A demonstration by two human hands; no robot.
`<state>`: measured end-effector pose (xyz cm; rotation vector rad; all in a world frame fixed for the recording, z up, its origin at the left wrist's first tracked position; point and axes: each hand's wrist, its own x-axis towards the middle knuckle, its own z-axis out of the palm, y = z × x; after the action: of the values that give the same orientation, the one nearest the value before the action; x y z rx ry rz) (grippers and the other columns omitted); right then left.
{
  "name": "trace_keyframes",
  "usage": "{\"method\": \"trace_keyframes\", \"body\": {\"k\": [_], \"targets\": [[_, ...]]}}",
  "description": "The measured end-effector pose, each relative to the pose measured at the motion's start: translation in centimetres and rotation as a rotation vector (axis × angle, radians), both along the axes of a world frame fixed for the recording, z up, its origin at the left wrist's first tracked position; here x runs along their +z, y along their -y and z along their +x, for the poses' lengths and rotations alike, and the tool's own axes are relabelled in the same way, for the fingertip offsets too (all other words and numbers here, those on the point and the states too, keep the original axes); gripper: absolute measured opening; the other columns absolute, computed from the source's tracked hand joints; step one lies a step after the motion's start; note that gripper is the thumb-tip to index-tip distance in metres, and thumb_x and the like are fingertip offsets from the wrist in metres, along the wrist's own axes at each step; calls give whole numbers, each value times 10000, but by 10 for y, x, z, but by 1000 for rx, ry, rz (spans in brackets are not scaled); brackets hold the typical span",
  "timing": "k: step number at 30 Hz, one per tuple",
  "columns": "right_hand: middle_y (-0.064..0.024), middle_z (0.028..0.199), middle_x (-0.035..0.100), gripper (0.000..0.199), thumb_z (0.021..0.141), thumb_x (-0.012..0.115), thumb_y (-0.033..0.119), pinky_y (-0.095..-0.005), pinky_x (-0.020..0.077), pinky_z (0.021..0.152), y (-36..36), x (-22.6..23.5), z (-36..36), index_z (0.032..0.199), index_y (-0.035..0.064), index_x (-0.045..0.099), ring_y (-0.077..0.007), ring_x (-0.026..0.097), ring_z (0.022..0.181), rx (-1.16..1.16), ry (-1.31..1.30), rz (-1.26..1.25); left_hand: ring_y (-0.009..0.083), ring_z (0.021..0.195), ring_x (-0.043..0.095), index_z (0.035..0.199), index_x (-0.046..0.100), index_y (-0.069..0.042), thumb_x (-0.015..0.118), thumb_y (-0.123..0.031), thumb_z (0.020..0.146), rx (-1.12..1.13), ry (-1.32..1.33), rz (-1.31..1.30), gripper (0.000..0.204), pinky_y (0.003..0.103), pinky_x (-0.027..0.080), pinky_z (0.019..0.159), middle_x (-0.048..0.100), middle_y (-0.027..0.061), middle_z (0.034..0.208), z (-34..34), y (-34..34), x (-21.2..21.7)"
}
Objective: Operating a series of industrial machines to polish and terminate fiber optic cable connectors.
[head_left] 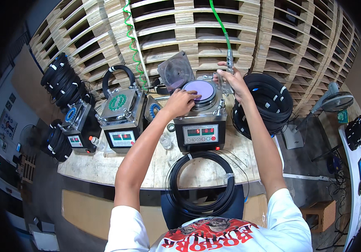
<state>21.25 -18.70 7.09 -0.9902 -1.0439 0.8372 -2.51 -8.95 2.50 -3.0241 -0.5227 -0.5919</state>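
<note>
My left hand (pixel 182 103) lies with its fingers stretched out on the left edge of a round lilac disc (pixel 203 89). That disc sits on top of a metal polishing machine (pixel 198 122) with a red-lit digital panel. To its right, my right hand (pixel 238 85) is wrapped around an air blow gun (pixel 229 69), hung from a green hose (pixel 220 21). Behind the disc, a square metal plate (pixel 176 69) stands tilted. A coil of black cable (pixel 201 211) rests in front of the machine, partly over the table's front edge.
Two similar machines stand to the left, one bearing a fixture with a green ring (pixel 117 102), the other a blue ring (pixel 70 114). Black cable coils (pixel 268 105) sit at the right. Wooden pallets (pixel 163 25) are stacked behind the table. A small clear bottle (pixel 165 142) stands near the machine.
</note>
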Motion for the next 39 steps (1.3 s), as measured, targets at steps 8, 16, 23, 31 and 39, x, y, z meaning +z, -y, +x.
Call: {"method": "trace_keyframes", "body": {"k": [8, 16, 23, 31, 39], "targets": [[-146, 1015, 720, 474, 985, 592, 415, -317, 578, 816, 0, 30, -25, 1304, 65, 564, -202, 715, 934, 517, 185, -246, 187, 1154, 584, 1435, 472, 20, 490, -308, 1041, -122, 437, -829, 513, 312, 418, 1027, 648, 99, 1260, 1, 10, 44], [-148, 1108, 697, 580, 975, 553, 553, -398, 526, 890, -16, 18, -49, 1276, 59, 590, -240, 676, 1036, 302, 401, -198, 50, 894, 559, 1229, 703, -88, 571, -412, 1007, 159, 551, -869, 414, 202, 414, 784, 694, 6, 1048, -56, -4, 137], [-192, 959, 684, 201, 979, 532, 149, -420, 500, 790, -48, -87, -2, 1099, 52, 662, -355, 644, 898, -390, 810, 131, 82, 542, 573, 865, 656, -37, 621, -216, 977, 415, 709, -1000, 214, 238, 476, 496, 713, 39, 775, -98, -83, 184], [-222, 998, 572, 310, 896, 476, 13, -473, 432, 921, -32, -73, -24, 1152, 84, 635, -405, 538, 1003, -580, 1002, 23, 278, 1077, 684, 1271, 425, 20, 433, -141, 1025, 379, 839, -1431, 294, 386, 602, 884, 603, 189, 1267, -117, -183, 155], [-231, 1027, 553, 337, 903, 503, 17, -481, 451, 902, -27, -68, -34, 1208, 107, 615, -420, 547, 1017, -540, 1100, 5, 301, 1132, 646, 1356, 331, -2, 428, -98, 1013, 413, 1007, -1376, 369, 469, 583, 902, 381, 176, 1453, -114, -203, 115]]}}
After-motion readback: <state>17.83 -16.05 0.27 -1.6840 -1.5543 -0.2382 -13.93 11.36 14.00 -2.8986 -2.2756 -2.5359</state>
